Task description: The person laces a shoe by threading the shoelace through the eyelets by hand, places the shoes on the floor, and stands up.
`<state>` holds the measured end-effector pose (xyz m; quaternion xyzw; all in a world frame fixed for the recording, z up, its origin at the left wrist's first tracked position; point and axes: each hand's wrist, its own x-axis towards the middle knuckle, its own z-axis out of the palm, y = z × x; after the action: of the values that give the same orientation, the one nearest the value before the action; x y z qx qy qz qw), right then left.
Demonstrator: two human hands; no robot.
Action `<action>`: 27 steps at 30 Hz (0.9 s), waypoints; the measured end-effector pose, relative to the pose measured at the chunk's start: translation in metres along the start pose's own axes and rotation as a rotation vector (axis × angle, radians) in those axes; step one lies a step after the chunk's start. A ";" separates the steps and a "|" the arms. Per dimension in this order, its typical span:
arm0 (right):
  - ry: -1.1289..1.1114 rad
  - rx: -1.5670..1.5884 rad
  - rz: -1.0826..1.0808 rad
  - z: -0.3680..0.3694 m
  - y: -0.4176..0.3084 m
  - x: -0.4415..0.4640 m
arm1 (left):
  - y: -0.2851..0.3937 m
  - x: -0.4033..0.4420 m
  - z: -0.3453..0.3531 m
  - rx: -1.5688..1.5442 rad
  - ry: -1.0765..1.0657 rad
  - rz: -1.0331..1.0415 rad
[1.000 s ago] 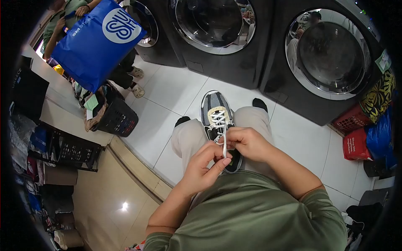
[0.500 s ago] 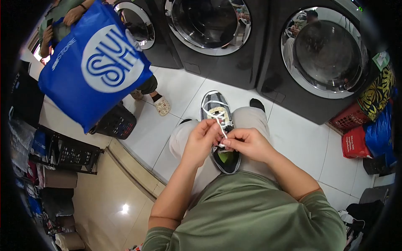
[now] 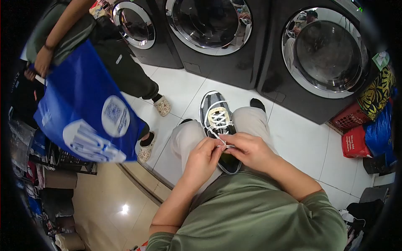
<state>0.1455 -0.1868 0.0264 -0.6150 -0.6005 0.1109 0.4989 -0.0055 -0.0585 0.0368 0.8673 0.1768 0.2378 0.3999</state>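
A grey and black running shoe (image 3: 212,105) lies between my knees, its toe pointing away from me. White shoelaces (image 3: 218,119) criss-cross over its pale tongue, and one loose loop rests across the toe part. Over the shoe's opening, my left hand (image 3: 204,158) pinches the white lace between thumb and finger. Right beside it, my right hand (image 3: 250,148) pinches the lace as well, the fingertips of both hands almost touching. My fingers partly cover the shoe's collar and its dark greenish inside.
Front-loading washers (image 3: 226,62) line the far side. At left, a person in clogs (image 3: 162,106) holds a big blue shopping bag (image 3: 92,108). A red bag (image 3: 355,142) and a red basket (image 3: 348,118) stand at right. Dark crates (image 3: 71,161) sit at left.
Both hands have drawn closer together and slightly nearer to me, and the lace between them is shorter. The other person has stepped nearer on the left, with the blue bag swung lower.
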 end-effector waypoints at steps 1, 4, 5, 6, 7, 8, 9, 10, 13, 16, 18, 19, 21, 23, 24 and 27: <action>0.005 0.001 0.005 0.003 0.004 -0.002 | 0.001 0.001 0.000 0.006 -0.003 0.015; 0.018 0.014 0.114 0.002 -0.001 -0.003 | 0.004 0.002 0.001 0.117 0.045 0.156; 0.097 0.158 0.218 0.005 -0.008 -0.001 | 0.006 0.003 0.001 0.110 0.032 0.139; 0.058 0.112 0.187 0.002 -0.008 0.001 | 0.007 0.003 0.000 0.105 0.019 0.117; 0.017 0.071 0.159 -0.001 -0.008 0.001 | 0.008 0.001 -0.001 0.101 0.005 0.089; 0.017 0.038 0.093 -0.001 -0.004 -0.001 | 0.008 0.000 -0.001 0.083 0.000 0.049; 0.018 0.006 0.027 0.002 0.003 -0.004 | 0.008 0.000 0.000 0.093 0.005 0.070; 0.020 -0.029 -0.041 0.003 0.008 -0.004 | 0.008 0.001 0.001 0.102 0.013 0.093; 0.004 0.047 0.061 0.001 0.006 -0.005 | 0.009 0.001 0.001 0.114 0.021 0.157; -0.021 0.092 0.106 -0.003 0.005 -0.002 | 0.006 0.001 0.001 0.155 0.001 0.200; -0.039 0.099 0.121 -0.004 0.006 -0.002 | 0.005 0.001 0.001 0.189 -0.022 0.210; -0.040 0.099 0.107 -0.003 0.011 -0.004 | 0.005 0.001 0.000 0.182 -0.010 0.217; -0.035 0.125 0.102 -0.002 0.013 -0.004 | 0.009 0.001 -0.001 0.167 0.012 0.231; -0.008 0.166 0.129 -0.003 0.011 -0.004 | 0.005 0.000 0.000 0.154 0.036 0.194; -0.041 0.234 0.147 0.001 0.017 -0.006 | 0.004 0.000 0.001 0.141 0.034 0.187; -0.074 0.213 0.102 0.004 0.025 -0.012 | 0.002 -0.002 0.006 0.072 0.054 0.178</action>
<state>0.1553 -0.1892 0.0005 -0.5836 -0.5714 0.2218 0.5326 -0.0038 -0.0642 0.0344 0.8867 0.1183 0.2893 0.3407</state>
